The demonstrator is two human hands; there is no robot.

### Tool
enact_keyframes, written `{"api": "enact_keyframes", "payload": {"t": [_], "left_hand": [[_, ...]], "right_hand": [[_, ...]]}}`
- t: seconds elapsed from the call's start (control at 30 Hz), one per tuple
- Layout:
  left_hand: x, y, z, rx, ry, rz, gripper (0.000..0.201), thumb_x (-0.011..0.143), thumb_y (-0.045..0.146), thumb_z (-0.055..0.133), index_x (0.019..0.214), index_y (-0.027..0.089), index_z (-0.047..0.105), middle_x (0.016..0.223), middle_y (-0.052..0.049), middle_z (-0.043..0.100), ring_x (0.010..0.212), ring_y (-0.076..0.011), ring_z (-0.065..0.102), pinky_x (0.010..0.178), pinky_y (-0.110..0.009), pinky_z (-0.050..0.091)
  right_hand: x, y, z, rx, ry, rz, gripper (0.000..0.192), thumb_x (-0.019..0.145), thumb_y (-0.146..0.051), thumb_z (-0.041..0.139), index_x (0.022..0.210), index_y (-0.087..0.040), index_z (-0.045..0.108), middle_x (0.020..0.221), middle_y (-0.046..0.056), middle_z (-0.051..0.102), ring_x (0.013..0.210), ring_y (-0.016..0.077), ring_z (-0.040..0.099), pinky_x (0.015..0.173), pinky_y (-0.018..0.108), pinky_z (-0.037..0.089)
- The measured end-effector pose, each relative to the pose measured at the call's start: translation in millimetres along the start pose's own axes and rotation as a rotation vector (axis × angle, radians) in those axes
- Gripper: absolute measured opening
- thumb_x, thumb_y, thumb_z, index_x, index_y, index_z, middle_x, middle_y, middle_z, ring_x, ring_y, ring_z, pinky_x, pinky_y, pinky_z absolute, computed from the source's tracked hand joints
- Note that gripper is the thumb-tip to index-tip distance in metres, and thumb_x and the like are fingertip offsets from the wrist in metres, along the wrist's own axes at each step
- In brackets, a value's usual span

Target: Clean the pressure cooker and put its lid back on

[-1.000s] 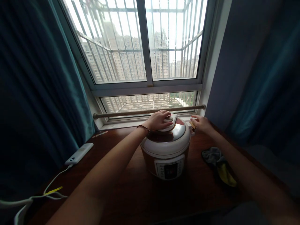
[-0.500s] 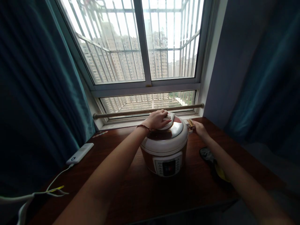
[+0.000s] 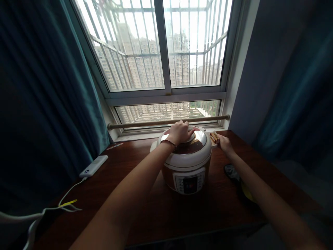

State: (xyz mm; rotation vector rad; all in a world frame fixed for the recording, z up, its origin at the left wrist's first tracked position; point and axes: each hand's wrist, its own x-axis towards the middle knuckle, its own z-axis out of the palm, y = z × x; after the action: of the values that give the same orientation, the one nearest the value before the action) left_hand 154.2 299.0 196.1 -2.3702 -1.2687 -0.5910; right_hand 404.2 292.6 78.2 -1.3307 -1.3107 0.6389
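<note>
Looking down at a red and white pressure cooker (image 3: 187,165) standing on the dark wooden surface (image 3: 145,208) just in front of the window rail (image 3: 166,122), we have both hands on it. Our left hand (image 3: 180,132) lies across the lid handle (image 3: 166,137) on top, fingers curled over it in a firm grip. Our right hand (image 3: 224,142) reaches round the cooker's right side, touching a small tan clip-like piece (image 3: 214,136) at the rim; whether those fingers are closed on it or only resting against it, we cannot tell from here. We judge the step in hand to be working the lid, one hand on the handle and the other steadying at the side. As we read it, the next move calls for a steady twist of the handle with the body held from sliding, and a straight lift only once the lid runs free. Off to the left a white power bank (image 3: 93,166) lies with its cable (image 3: 67,194) trailing toward us, well apart from the cooker, and a dark cloth with something yellow (image 3: 238,178) sits near our right forearm
</note>
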Motion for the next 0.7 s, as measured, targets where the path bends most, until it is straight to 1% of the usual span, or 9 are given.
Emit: {"api": "enact_keyframes", "payload": {"t": [0.1, 0.23, 0.33, 0.43, 0.53, 0.6, 0.67, 0.7], "left_hand": [[-1, 2, -0.1, 0.011, 0.019, -0.022, 0.057, 0.078, 0.064, 0.031, 0.092, 0.014, 0.054, 0.089, -0.014, 0.058, 0.082, -0.0252, 0.057, 0.066, -0.033, 0.042], [-2, 3, 0.3, 0.003, 0.026, -0.031, 0.058, 0.077, 0.065, 0.03, 0.092, 0.014, 0.055, 0.089, -0.014, 0.058, 0.082, -0.0257, 0.057, 0.066, -0.034, 0.042], [-3, 2, 2.1, -0.021, 0.021, -0.035, 0.058, 0.078, 0.064, 0.03, 0.092, 0.014, 0.054, 0.09, -0.014, 0.058, 0.084, -0.0256, 0.056, 0.069, -0.034, 0.042], [0, -2, 3.0, -0.071, -0.017, -0.036, 0.059, 0.076, 0.066, 0.031, 0.093, 0.014, 0.054, 0.091, -0.013, 0.057, 0.088, -0.0258, 0.055, 0.073, -0.035, 0.042], [5, -8, -2.6, -0.183, -0.041, 0.002, 0.061, 0.075, 0.067, 0.033, 0.102, 0.016, 0.053, 0.104, -0.013, 0.054, 0.1, -0.0276, 0.049, 0.082, -0.04, 0.039], [4, -14, -11.4, -0.293, 0.0, 0.017, 0.061, 0.076, 0.066, 0.034, 0.114, 0.02, 0.047, 0.119, -0.011, 0.046, 0.11, -0.0273, 0.042, 0.088, -0.043, 0.036], [-7, -20, -21.7, -0.387, 0.096, -0.01, 0.057, 0.078, 0.061, 0.036, 0.121, 0.023, 0.041, 0.127, -0.009, 0.039, 0.117, -0.0254, 0.036, 0.094, -0.043, 0.032], [-17, -24, -25.9, -0.421, 0.156, -0.04, 0.055, 0.08, 0.058, 0.037, 0.121, 0.023, 0.04, 0.129, -0.009, 0.038, 0.119, -0.0244, 0.034, 0.096, -0.042, 0.031]], "right_hand": [[1, 1, 1, 0.027, 0.07, -0.034, 0.049, 0.076, -0.047, 0.036, 0.096, -0.011, 0.063, 0.102, 0.011, 0.064, 0.095, 0.0247, 0.057, 0.081, 0.032, 0.044], [2, 4, 2, 0.002, 0.082, -0.034, 0.049, 0.077, -0.048, 0.035, 0.095, -0.012, 0.064, 0.099, 0.01, 0.065, 0.095, 0.0248, 0.058, 0.082, 0.033, 0.044], [2, 6, 2, 0.012, 0.083, -0.044, 0.049, 0.078, -0.048, 0.035, 0.096, -0.012, 0.063, 0.101, 0.01, 0.065, 0.095, 0.0245, 0.058, 0.083, 0.033, 0.044], [1, 7, 3, 0.036, 0.087, -0.028, 0.049, 0.078, -0.047, 0.035, 0.099, -0.012, 0.062, 0.103, 0.01, 0.064, 0.096, 0.0247, 0.058, 0.084, 0.034, 0.043], [0, 4, 5, 0.036, 0.091, -0.005, 0.052, 0.078, -0.049, 0.036, 0.106, -0.012, 0.059, 0.11, 0.01, 0.061, 0.104, 0.0247, 0.055, 0.09, 0.035, 0.041], [-1, 0, 7, 0.019, 0.085, -0.032, 0.054, 0.079, -0.05, 0.036, 0.113, -0.013, 0.055, 0.122, 0.01, 0.054, 0.116, 0.023, 0.046, 0.098, 0.035, 0.035], [-2, -5, 9, -0.008, 0.057, -0.069, 0.056, 0.081, -0.05, 0.034, 0.12, -0.013, 0.05, 0.131, 0.009, 0.045, 0.123, 0.0204, 0.038, 0.104, 0.034, 0.027], [-3, -8, 10, -0.026, 0.041, -0.08, 0.057, 0.082, -0.05, 0.033, 0.123, -0.012, 0.048, 0.133, 0.01, 0.042, 0.125, 0.0196, 0.035, 0.105, 0.033, 0.024]]}}
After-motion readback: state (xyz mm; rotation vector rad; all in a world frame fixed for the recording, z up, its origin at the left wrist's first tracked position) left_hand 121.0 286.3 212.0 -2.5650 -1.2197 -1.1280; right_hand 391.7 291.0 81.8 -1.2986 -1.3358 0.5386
